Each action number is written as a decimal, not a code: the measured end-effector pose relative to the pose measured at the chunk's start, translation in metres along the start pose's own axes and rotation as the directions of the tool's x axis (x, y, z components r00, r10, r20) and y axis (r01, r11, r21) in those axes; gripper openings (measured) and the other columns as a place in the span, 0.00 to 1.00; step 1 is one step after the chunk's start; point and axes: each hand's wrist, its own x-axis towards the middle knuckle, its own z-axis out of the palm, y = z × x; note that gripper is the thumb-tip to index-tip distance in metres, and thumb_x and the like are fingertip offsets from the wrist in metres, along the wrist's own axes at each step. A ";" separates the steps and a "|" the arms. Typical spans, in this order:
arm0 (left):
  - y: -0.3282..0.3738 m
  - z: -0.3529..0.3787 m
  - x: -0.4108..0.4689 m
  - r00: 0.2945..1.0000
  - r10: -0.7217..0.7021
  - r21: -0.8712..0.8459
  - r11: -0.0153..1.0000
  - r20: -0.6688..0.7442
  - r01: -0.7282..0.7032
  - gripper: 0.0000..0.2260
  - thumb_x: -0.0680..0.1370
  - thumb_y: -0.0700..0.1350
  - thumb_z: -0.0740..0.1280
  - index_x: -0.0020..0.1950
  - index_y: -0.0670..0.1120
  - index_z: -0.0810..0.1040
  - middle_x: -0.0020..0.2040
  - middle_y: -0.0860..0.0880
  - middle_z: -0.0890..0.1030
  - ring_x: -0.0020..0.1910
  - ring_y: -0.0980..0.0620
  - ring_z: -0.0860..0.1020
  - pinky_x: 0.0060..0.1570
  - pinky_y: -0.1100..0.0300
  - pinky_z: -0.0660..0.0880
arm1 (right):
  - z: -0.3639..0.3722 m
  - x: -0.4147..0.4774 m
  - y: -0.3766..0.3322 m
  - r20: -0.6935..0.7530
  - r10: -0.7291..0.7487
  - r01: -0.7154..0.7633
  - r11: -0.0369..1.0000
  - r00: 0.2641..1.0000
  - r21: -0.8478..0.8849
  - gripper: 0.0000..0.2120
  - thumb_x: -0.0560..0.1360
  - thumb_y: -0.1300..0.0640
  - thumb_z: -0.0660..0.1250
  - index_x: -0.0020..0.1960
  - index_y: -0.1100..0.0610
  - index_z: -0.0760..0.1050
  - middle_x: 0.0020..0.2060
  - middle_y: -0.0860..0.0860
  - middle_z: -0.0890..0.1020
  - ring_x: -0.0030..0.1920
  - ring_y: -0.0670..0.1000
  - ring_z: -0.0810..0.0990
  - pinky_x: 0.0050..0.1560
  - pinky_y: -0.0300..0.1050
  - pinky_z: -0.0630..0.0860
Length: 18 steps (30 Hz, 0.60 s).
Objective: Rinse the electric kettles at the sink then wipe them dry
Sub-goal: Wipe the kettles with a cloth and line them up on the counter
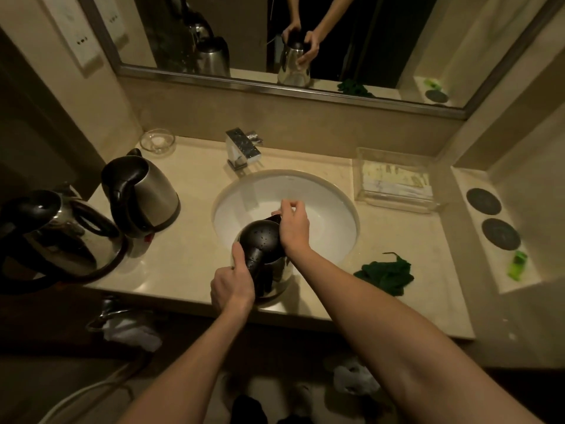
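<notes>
Head view: white sink [321, 203] sits in beige countertop [195, 179].

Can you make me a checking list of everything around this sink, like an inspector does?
Surface: beige counter around a white sink; no stream seen from the tap.
Job's things: kettle held at the sink's front edge, droplets on its lid; second kettle and third kettle stand on the left; green cloth lies right of the sink.
Clutter: glass bowl, clear tray of packets, dark discs and green bottle on the right ledge.
Hands: left hand grips the kettle's handle; right hand holds its spout end.
Cables: pale cord or hose on the floor; cannot tell which.
Surroundings: mirror above; white cloths on the floor.
</notes>
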 end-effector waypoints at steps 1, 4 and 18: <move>0.000 0.000 0.000 1.000 0.003 0.002 1.000 -0.006 -0.003 0.38 0.76 0.71 0.45 0.36 0.42 0.79 0.35 0.42 0.81 0.36 0.45 0.79 0.37 0.55 0.74 | -0.004 -0.001 0.002 0.001 -0.005 0.005 1.000 1.000 -0.007 0.13 0.78 0.45 0.56 0.54 0.52 0.71 0.51 0.54 0.80 0.52 0.54 0.78 0.52 0.50 0.73; 0.001 0.001 -0.001 1.000 0.019 -0.001 1.000 -0.021 -0.019 0.37 0.77 0.70 0.46 0.35 0.41 0.79 0.35 0.42 0.80 0.36 0.44 0.79 0.36 0.57 0.72 | -0.022 -0.004 0.016 -0.035 -0.021 0.017 0.992 0.999 -0.125 0.15 0.82 0.47 0.55 0.62 0.54 0.71 0.51 0.48 0.78 0.51 0.50 0.76 0.50 0.46 0.70; 0.002 0.002 -0.003 0.999 0.016 0.019 1.000 -0.050 -0.015 0.35 0.78 0.70 0.47 0.37 0.42 0.78 0.35 0.44 0.78 0.35 0.46 0.77 0.33 0.59 0.69 | -0.136 0.009 0.123 -0.318 0.499 -0.555 0.453 0.806 -0.698 0.31 0.80 0.38 0.42 0.73 0.51 0.70 0.79 0.58 0.51 0.77 0.65 0.40 0.71 0.73 0.42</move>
